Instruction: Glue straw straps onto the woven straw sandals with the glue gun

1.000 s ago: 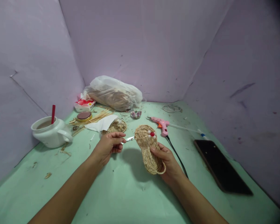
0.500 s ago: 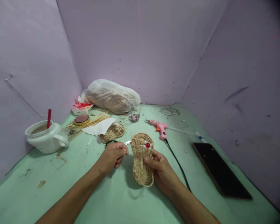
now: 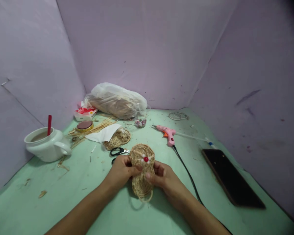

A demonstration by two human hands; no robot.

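A small slipper of coiled straw braid (image 3: 142,187) is held up between both hands, with a red bead ringed by white ones on its strap and a loose loop at its lower end. My left hand (image 3: 122,170) is closed on its left edge, the thumb lying across the front. From the other side, my right hand (image 3: 165,179) grips the right edge, thumb in front and fingers behind. Black-handled scissors (image 3: 117,151) lie on the table just beyond my left hand, partly hidden by it. Behind them rests a second straw slipper (image 3: 117,138), partly under white paper (image 3: 104,133).
A pink glue gun (image 3: 167,132) with a black cord lies at the right, near a dark phone (image 3: 231,178). On the left stands a white pot (image 3: 45,150) with a red stick. Straw strands (image 3: 98,129), a bead cup (image 3: 140,122) and a plastic bag (image 3: 116,101) are farther back.
My left hand has moved right and taken hold of the slipper's left edge. The slipper has shifted slightly left and down, and more of the scissors shows.
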